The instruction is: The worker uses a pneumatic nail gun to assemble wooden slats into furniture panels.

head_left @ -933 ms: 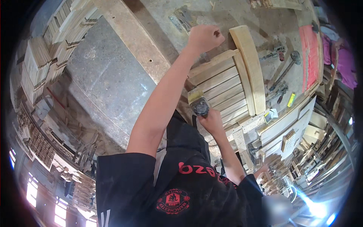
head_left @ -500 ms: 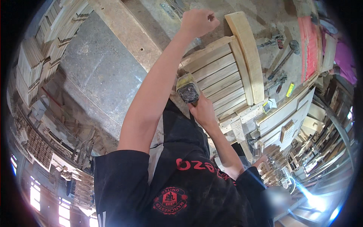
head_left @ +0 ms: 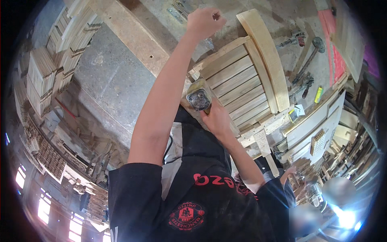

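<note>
In my right hand [head_left: 217, 121] is a dusty yellow-and-black power tool [head_left: 198, 95], held beside the near left corner of a slatted wooden panel [head_left: 238, 86]. The tool's exact kind and its working end are hidden from this angle. My left hand [head_left: 205, 23] is closed in a fist above the bench, beyond the panel's far left corner. Whether anything is inside its fingers cannot be made out. Along the panel's right side lies a thick curved wooden board [head_left: 268, 60].
Clamps [head_left: 296, 40] and a long-handled mallet [head_left: 318, 44] lie right of the board, near a small yellow item [head_left: 318, 94]. A heavy wooden beam [head_left: 137, 36] crosses the left side. Stacked wooden pieces [head_left: 42, 80] stand far left. Another person's hand [head_left: 288, 174] shows at lower right.
The view has shifted slightly, so the panel's near end and the items at right show farther right. My left fist has moved a little left; my right hand still holds the tool.
</note>
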Demonstrator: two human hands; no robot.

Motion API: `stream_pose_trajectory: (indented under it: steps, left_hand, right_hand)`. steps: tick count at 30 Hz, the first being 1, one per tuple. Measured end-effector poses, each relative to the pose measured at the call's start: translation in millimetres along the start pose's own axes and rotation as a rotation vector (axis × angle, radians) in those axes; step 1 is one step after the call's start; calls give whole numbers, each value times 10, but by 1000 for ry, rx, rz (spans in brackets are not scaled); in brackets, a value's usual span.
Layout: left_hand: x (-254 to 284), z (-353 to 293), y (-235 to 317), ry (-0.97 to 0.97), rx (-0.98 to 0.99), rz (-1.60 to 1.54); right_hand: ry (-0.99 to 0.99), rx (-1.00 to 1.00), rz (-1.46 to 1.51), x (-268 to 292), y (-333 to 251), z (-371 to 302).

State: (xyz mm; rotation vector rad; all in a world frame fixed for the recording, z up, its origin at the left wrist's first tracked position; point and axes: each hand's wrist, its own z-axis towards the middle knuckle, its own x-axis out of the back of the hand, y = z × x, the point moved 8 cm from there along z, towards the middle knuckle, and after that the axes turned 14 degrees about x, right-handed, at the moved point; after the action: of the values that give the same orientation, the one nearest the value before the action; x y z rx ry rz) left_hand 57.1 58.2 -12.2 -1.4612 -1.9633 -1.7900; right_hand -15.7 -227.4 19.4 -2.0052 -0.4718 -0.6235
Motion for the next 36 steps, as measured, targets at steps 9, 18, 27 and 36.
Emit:
stream_pose_trajectory:
  steps: [9, 18, 27, 36]
  left_hand:
    - [13, -8, -20, -5, 21, 39]
    - [8, 103, -100, -16, -70, 65]
    - [11, 75, -60, -5, -63, 45]
    - [-42, 102, -69, -44, 11, 96]
  right_hand:
    - [-32, -62, 85, -33, 191, -517]
    - [14, -150, 53, -14, 482, -845]
    - [-4, -182, 23, 18, 478, -876]
    - [-16, -217, 48, 1, 523, -1004]
